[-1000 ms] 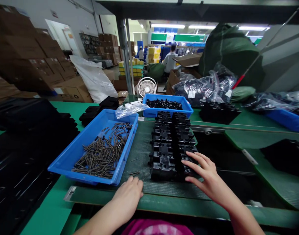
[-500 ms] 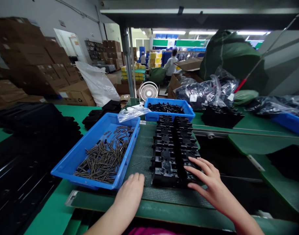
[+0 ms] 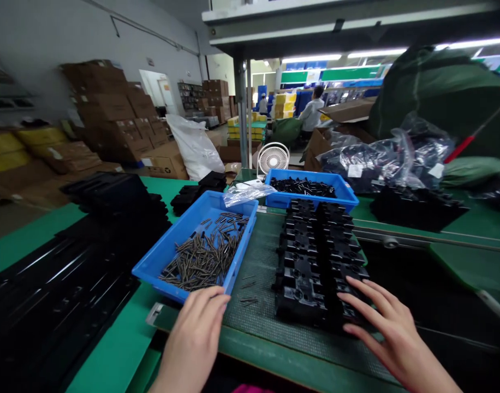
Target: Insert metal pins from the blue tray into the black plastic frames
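My left hand [image 3: 195,338] sits at the front edge of a blue plastic tray [image 3: 152,267], its fingertips close to the rim. The tray holds a loose heap of thin metal pins [image 3: 204,259]. Several stray pins [image 3: 249,300] lie on the dark green mat to its right. My right hand [image 3: 391,327] rests with spread fingers on the near end of a double row of black moulded plastic parts [image 3: 315,256]. Nothing shows held in either hand.
A second blue tray [image 3: 277,201] of short black pieces stands behind the rows, with a clear plastic bag [image 3: 248,192] beside it. Black parts [image 3: 111,191] pile up on the left. Bagged black parts [image 3: 381,161] lie right. A co-worker [image 3: 311,114] stands far back among cardboard boxes [image 3: 106,114].
The whole view has swung, shifting the bench rightward in the frame. My left hand has moved up to the tray's front edge. My right hand stays on the black parts.
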